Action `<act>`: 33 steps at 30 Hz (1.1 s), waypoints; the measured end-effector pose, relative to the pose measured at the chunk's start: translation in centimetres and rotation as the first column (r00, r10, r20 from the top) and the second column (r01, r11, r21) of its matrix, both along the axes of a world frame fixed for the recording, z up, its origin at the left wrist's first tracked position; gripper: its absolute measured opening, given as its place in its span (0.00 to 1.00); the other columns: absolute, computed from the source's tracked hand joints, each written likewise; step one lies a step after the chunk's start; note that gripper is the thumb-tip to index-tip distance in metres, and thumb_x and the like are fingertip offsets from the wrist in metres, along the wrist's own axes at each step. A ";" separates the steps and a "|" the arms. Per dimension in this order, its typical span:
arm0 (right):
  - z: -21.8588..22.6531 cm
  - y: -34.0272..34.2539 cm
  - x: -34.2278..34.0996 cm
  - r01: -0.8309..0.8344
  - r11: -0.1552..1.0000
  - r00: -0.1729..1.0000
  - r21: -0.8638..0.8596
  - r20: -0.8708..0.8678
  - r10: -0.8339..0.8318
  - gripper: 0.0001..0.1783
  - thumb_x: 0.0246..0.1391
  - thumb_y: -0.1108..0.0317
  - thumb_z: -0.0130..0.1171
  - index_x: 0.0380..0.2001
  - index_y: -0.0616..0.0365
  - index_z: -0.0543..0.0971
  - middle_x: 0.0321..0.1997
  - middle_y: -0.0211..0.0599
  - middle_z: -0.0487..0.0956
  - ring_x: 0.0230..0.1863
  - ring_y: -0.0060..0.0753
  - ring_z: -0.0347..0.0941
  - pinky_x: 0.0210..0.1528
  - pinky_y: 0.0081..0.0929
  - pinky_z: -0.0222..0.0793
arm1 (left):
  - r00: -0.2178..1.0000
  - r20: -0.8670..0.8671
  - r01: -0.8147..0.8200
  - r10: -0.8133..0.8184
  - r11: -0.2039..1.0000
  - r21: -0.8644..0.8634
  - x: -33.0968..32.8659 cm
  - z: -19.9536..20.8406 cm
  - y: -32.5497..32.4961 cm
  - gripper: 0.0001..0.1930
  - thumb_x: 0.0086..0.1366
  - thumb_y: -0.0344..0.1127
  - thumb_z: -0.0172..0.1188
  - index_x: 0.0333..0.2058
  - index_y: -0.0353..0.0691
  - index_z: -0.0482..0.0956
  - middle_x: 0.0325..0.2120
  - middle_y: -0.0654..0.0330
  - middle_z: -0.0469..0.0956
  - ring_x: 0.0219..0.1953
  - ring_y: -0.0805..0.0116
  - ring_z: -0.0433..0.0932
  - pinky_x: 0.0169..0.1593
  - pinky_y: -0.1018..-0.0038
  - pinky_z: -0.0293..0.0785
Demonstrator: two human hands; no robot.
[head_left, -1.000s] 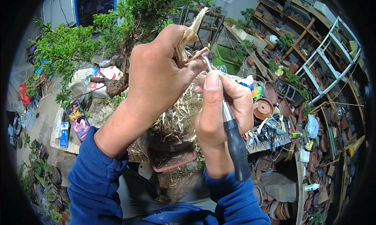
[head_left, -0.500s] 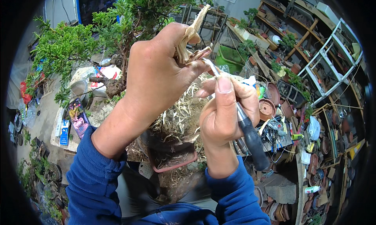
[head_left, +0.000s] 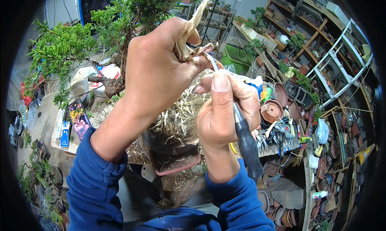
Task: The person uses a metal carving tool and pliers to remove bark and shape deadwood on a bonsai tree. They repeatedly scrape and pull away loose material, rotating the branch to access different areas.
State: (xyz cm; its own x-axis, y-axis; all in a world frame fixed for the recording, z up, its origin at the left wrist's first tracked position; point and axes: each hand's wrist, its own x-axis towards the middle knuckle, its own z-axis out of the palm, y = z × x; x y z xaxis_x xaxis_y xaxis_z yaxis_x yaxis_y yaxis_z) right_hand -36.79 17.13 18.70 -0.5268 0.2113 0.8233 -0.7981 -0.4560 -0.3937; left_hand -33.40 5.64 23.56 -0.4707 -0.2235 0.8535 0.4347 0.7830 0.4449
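My left hand [head_left: 157, 68] is closed round a pale, twisted piece of stripped wood [head_left: 193, 24]. One end of the wood sticks up past the fingers, and a shorter reddish stub points toward my right hand. In my right hand [head_left: 223, 110] is a carving tool with a black handle [head_left: 248, 146], its thumb pressed along the metal shaft. The tool's thin tip reaches up to the stub beside my left thumb, where the exact contact is hard to make out. Pale wood shavings [head_left: 183, 116] lie below both hands.
A leafy green conifer [head_left: 64, 48] stands at the far left. Below my hands is a rectangular pot with a reddish rim [head_left: 181, 170]. To the right are a round brown pot [head_left: 272, 111], a heap of hand tools [head_left: 277, 134] and a ladder [head_left: 335, 62]. Behind sits a green tub [head_left: 238, 56].
Both hands have shifted a little to the left with the wood and the carving tool still in them. The tool's handle hangs slightly steeper.
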 end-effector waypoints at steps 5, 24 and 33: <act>-0.3 0.1 -1.1 -0.003 1.000 0.996 0.011 -0.087 0.004 0.04 0.63 0.78 0.62 0.38 0.69 0.77 0.31 0.52 0.83 0.23 0.30 0.79 0.27 0.23 0.75 | 0.998 -0.068 -0.013 0.015 0.999 0.031 -0.3 0.1 0.2 0.16 0.49 0.30 0.80 0.34 0.37 0.82 0.20 0.55 0.80 0.20 0.69 0.80 0.26 0.72 0.74; 3.7 4.1 -1.9 -0.386 0.889 0.922 0.246 0.137 0.362 0.06 0.57 0.77 0.70 0.31 0.69 0.83 0.26 0.40 0.85 0.22 0.20 0.79 0.25 0.18 0.74 | 0.982 0.086 0.151 -0.166 0.976 0.159 0.5 -0.6 -0.2 0.28 0.57 0.17 0.73 0.57 0.34 0.78 0.39 0.56 0.88 0.43 0.73 0.86 0.46 0.78 0.83; -0.2 4.3 -1.4 -0.380 0.888 0.925 0.259 0.108 0.364 0.07 0.58 0.78 0.63 0.37 0.73 0.81 0.29 0.52 0.84 0.22 0.33 0.79 0.25 0.25 0.75 | 0.983 0.170 0.080 -0.074 0.996 -0.028 2.1 -0.6 -0.6 0.50 0.53 0.19 0.76 0.73 0.39 0.60 0.50 0.52 0.86 0.55 0.68 0.83 0.56 0.75 0.79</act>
